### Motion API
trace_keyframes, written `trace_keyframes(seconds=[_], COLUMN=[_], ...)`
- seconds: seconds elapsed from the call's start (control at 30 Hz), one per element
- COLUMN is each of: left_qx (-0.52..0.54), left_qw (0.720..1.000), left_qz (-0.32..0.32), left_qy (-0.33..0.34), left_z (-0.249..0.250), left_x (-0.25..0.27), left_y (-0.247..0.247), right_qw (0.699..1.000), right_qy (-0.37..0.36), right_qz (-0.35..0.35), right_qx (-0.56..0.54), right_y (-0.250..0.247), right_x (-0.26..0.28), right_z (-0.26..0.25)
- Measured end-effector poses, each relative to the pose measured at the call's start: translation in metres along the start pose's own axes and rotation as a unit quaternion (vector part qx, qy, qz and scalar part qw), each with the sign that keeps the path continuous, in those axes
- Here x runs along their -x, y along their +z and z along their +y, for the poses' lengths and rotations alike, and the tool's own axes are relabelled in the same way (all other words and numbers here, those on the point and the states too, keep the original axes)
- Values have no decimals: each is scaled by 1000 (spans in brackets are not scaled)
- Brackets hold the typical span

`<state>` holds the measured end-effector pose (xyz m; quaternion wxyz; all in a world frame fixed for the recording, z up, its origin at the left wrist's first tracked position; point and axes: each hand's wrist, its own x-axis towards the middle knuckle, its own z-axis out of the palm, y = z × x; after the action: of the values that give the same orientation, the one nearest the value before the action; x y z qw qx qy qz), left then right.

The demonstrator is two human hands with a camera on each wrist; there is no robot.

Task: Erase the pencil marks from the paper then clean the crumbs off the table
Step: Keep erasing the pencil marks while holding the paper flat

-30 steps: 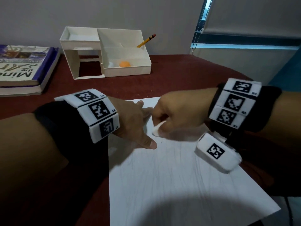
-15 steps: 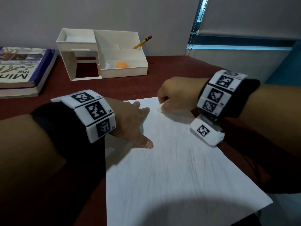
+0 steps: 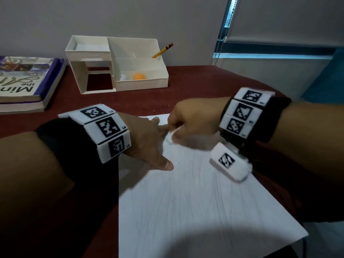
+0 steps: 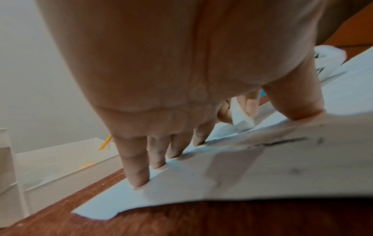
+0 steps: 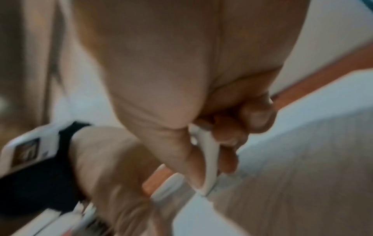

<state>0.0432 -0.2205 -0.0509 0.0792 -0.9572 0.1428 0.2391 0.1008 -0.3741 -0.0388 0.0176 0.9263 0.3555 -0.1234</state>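
Note:
A white sheet of paper (image 3: 189, 207) with faint pencil lines lies on the dark red table (image 3: 186, 84). My left hand (image 3: 149, 144) rests flat on the sheet's upper left part, fingers straight and spread (image 4: 137, 174), thumb pointing right. My right hand (image 3: 193, 123) pinches a white eraser (image 3: 173, 135) between thumb and fingers (image 5: 207, 161). The eraser's tip touches the paper near the top edge, right beside my left fingertips. The right hand is motion-blurred.
A white desk organiser (image 3: 119, 66) stands at the back, holding a yellow pencil (image 3: 162, 51) and an orange ball (image 3: 138, 76). Stacked books (image 3: 24, 82) lie at the far left. A window blind with a bead chain (image 3: 221, 30) is at the right.
My right hand rubbed the eraser away toward the sheet's top edge, then came back left, next to my left fingers. The left hand kept pressing the paper in place.

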Motion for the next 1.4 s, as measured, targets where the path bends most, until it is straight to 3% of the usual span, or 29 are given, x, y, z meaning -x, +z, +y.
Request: trace_keyframes(seconds=[0.13, 0.3, 0.43, 0.6, 0.77, 0.93, 1.1, 1.27, 1.4], left_qx=[-10, 2, -17, 17, -19, 1, -27, -5, -27], left_qw=[1000, 999, 999, 999, 1000, 1000, 1000, 1000, 1000], left_qz=[3, 33, 33, 10, 7, 0, 3, -4, 4], left_qy=[-10, -2, 12, 31, 0, 22, -3, 5, -2], left_z=[3, 6, 19, 14, 19, 14, 19, 15, 18], left_x=[5, 1, -7, -9, -9, -10, -10, -10, -10], left_y=[-4, -17, -16, -11, -11, -10, -11, -9, -10], right_qw=[994, 994, 997, 998, 996, 999, 994, 999, 998], right_qy=[70, 71, 52, -32, 59, -29, 47, -37, 31], right_qz=[72, 55, 57, -41, 67, -29, 79, -36, 28], right_qx=[30, -57, -15, -27, 28, -3, 59, 10, 49], right_y=[-13, -21, -5, 3, -3, 2, -1, -2, -8], right_x=[-13, -7, -4, 18, 2, 19, 5, 25, 12], right_z=[36, 43, 34, 10, 36, 10, 30, 9, 29])
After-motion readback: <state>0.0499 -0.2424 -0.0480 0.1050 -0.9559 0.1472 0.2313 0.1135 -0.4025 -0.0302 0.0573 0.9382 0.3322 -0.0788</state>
